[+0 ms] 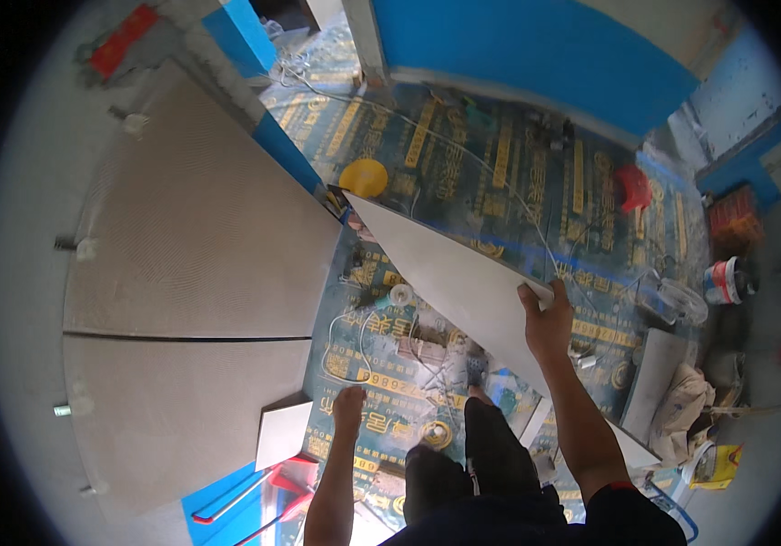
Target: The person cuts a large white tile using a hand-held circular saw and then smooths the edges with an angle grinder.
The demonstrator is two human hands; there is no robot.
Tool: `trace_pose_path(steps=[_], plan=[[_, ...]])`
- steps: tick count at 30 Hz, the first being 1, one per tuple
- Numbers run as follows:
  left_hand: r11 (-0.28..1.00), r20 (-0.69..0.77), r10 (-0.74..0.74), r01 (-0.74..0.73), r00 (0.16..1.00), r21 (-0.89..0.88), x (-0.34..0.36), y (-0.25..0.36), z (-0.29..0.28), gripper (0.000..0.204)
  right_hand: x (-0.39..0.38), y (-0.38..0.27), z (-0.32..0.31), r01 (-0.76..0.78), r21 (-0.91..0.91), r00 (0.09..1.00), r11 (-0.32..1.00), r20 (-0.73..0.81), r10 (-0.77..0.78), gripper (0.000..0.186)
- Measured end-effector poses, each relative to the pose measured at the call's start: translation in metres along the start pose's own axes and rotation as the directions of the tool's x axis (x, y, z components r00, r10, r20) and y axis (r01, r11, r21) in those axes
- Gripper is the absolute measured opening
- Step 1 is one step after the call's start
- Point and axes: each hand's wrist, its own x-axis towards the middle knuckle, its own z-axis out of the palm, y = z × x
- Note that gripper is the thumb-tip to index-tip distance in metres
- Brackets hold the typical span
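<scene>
My right hand [549, 318] is closed on the upper edge of a large white tile [463, 282], with the thumb on one face and the fingers wrapped over the edge. The tile stands tilted on edge, running from the far left corner by the wall toward my right side; my forearm hides part of it. My left hand [347, 402] hangs low at the left, curled into a loose fist with nothing visible in it. It is apart from the tile, above the covered floor, near a thin white cable [328, 350].
Big beige tiles [199, 218] cover the left wall, with small clips at their edges. A yellow round lid [364, 177], a red stool [633, 188] and a white bucket [723, 281] stand farther off. Red-handled tools [290, 482] lie at lower left. Printed green sheeting [536, 173] covers the floor.
</scene>
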Motion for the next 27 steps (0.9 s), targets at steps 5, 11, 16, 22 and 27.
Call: trace_pose_path(steps=[5,11,16,22,27], plan=[[0.641,0.076,0.65,-0.598,0.756,0.481,0.05,0.185,0.076,0.081,0.025,0.004,-0.017,-0.083,0.042,0.983,0.996,0.167,0.075,0.03],[0.269,0.493,0.67,-0.8,0.555,0.536,0.135,0.348,0.098,0.074,0.035,0.006,-0.004,0.089,0.12,0.976,0.989,0.189,-0.11,0.023],[0.648,0.637,0.299,-0.641,0.71,0.411,0.188,0.352,0.088,0.022,0.041,-0.007,-0.004,0.128,0.088,0.978,0.988,0.155,-0.141,0.024],[0.321,0.707,0.582,-0.912,0.402,0.254,0.214,0.289,0.088,0.02,-0.003,0.058,0.014,0.046,0.2,0.867,0.979,-0.494,0.061,0.046],[0.634,0.545,0.539,-0.736,0.642,0.238,0.352,0.19,0.017,0.022,-0.007,0.071,0.019,0.236,0.558,0.668,0.796,-0.688,0.285,0.059]])
